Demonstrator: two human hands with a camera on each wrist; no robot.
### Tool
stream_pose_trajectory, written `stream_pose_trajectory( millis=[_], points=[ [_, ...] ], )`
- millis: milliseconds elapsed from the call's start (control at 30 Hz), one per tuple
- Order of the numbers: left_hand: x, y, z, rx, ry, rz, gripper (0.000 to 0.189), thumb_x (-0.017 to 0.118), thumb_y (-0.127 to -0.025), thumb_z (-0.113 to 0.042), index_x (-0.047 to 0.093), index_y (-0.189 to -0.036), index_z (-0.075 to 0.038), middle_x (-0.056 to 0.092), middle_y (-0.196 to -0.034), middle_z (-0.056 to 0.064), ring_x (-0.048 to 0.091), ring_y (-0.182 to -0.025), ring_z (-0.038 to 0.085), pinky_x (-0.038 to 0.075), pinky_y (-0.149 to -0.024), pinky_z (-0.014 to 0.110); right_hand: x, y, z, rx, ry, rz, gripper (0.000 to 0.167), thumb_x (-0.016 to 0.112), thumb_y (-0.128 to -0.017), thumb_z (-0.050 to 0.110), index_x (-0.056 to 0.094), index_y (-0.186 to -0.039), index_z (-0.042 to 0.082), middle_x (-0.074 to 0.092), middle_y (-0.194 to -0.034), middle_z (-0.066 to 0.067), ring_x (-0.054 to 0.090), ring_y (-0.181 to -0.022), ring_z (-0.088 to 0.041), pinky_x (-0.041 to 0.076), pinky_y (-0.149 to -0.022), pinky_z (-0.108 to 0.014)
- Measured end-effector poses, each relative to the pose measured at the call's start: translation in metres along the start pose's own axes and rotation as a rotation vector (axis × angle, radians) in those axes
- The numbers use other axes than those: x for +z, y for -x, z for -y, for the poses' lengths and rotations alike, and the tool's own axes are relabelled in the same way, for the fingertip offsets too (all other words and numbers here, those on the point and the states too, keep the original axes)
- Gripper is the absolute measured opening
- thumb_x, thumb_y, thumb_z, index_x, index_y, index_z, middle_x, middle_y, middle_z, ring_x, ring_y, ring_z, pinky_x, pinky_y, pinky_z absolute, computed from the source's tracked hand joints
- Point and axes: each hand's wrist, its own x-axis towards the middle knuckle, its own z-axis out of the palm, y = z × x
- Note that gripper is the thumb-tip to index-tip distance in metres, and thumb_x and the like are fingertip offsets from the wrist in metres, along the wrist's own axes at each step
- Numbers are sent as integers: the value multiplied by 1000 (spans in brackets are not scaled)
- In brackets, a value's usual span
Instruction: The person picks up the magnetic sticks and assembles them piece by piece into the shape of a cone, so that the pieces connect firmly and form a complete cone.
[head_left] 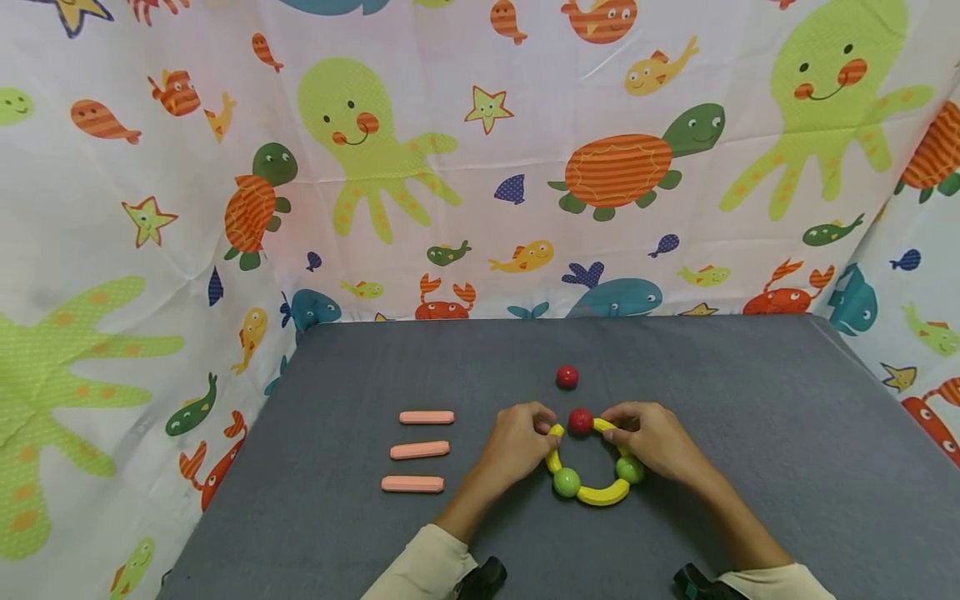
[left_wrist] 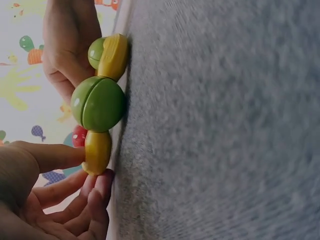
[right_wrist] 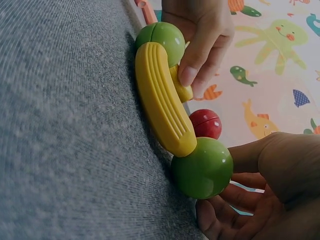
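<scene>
On the grey table a ring of toy pieces lies between the two hands: three curved yellow sticks, two green balls and a red ball at the far side. My left hand pinches the left yellow stick near its far end, thumb against one side. Its near end meets the left green ball. My right hand grips the right yellow stick, which reaches the red ball and is partly hidden by the fingers. The front yellow stick joins the left and right green balls. A small gap shows between red ball and left stick.
A second red ball lies beyond the ring. Three straight pink sticks lie in a column to the left. A white curtain printed with sea animals hangs behind the grey table and along its sides.
</scene>
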Motion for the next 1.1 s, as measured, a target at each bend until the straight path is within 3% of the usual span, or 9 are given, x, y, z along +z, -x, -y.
stream_pose_trajectory(
  millis=[700, 967, 1100],
  points=[
    [6, -11, -1, 50, 28, 47, 16, 81, -92, -11, 83, -108, -8, 76, -91, -4, 63, -78, 1, 53, -70, 21, -1, 1, -1, 34, -3, -9, 18, 76, -97, 12, 79, -113, 5, 76, -103, -6, 63, -80, -16, 52, -66, -28],
    [5, -3, 2, 59, 77, 54, 18, 77, -97, -13, 81, -114, -6, 79, -101, 1, 66, -84, 3, 55, -74, 22, -1, 1, -1, 11, 10, -9, 23, 75, -98, 14, 77, -119, 4, 76, -112, -8, 64, -89, -17, 53, -72, -29],
    [-2, 5, 4, 85, 89, 47, 20, 76, -98, -12, 80, -117, -6, 79, -108, 4, 67, -89, 4, 56, -79, 24, -1, 1, 0, -62, 16, -14, 29, 76, -99, 15, 74, -127, 7, 73, -121, -9, 69, -104, -25, 58, -89, -43]
  ],
)
